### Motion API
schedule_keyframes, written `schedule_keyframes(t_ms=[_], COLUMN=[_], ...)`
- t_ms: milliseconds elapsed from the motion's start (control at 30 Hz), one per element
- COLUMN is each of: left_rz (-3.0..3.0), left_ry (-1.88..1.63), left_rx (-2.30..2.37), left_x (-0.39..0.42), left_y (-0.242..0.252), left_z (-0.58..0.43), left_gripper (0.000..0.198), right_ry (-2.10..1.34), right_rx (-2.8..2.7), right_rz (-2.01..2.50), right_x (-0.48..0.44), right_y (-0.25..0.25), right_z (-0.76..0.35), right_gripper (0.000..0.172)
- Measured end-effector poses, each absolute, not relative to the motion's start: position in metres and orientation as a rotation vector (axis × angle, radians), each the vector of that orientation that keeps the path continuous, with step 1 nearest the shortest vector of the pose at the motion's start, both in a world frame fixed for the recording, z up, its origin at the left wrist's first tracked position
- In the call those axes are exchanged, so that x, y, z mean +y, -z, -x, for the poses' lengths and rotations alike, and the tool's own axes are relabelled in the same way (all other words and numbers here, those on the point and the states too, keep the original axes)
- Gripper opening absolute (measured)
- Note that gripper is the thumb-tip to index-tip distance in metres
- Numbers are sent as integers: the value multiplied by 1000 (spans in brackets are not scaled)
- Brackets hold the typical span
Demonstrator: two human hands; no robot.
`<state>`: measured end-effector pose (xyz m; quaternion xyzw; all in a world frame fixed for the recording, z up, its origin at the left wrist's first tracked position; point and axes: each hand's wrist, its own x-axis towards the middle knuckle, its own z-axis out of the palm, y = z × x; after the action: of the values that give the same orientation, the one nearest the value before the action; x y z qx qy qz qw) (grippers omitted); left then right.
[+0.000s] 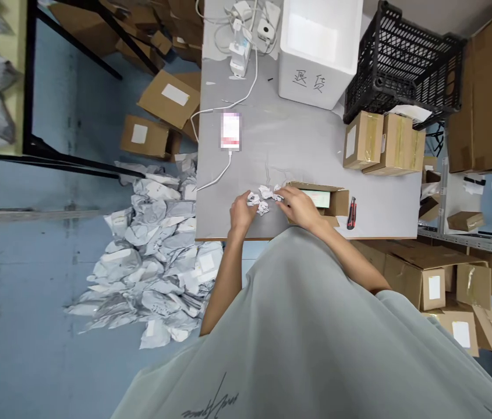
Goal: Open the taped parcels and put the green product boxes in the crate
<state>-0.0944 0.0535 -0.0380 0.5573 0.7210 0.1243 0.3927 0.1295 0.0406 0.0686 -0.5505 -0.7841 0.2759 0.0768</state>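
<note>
My left hand [241, 213] is closed on a wad of crumpled white paper [253, 199] near the front edge of the grey table. Another crumpled piece lies just beside it, between my hands. My right hand [298, 205] has its fingertips closed on a further crumpled paper wad [276, 195], its wrist passing over the left part of an open cardboard box [339, 202]. Inside that box is a pale green box [318, 199], partly covered by the hand. To the right of the cardboard box lies a red and black utility knife [351, 213].
A phone [230, 131] on a white cable lies at the table's left. Behind stand a white foam box [315, 78], a black crate [385, 70] and taped cartons [363, 139]. Power strips [240, 49] sit at the back. Grey parcels [154, 233] are heaped on the floor.
</note>
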Motion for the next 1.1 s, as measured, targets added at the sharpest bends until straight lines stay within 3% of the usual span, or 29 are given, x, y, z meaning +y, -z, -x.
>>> schedule_keyframes(t_ms=[200, 333, 433, 600, 733, 867, 1100], left_rz=[-1595, -1884, -1978, -1971, -1982, -1993, -2116], left_ry=[-682, -370, 3, 217, 193, 198, 36], left_rx=[1417, 1270, 1393, 1464, 1526, 1575, 1386], left_x=[38, 40, 52, 64, 59, 55, 47], left_y=[-33, -29, -2, 34, 38, 28, -18], left_z=[30, -32, -60, -75, -84, -93, -61], left_gripper=[43, 47, 61, 83, 69, 55, 68], right_ry=[-848, -968, -1011, -1011, -883, -792, -807], right_rx=[-1951, -1942, -1956, -2045, -2166, -2209, -2205], right_rz=[2336, 2532, 2561, 2567, 2577, 2572, 2437], right_x=[8, 14, 19, 23, 22, 18, -7], right_y=[-72, -49, -37, -27, -21, -24, -85], right_z=[-239, -256, -254, -250, -246, -242, -263], right_gripper=[36, 57, 72, 63, 54, 56, 73])
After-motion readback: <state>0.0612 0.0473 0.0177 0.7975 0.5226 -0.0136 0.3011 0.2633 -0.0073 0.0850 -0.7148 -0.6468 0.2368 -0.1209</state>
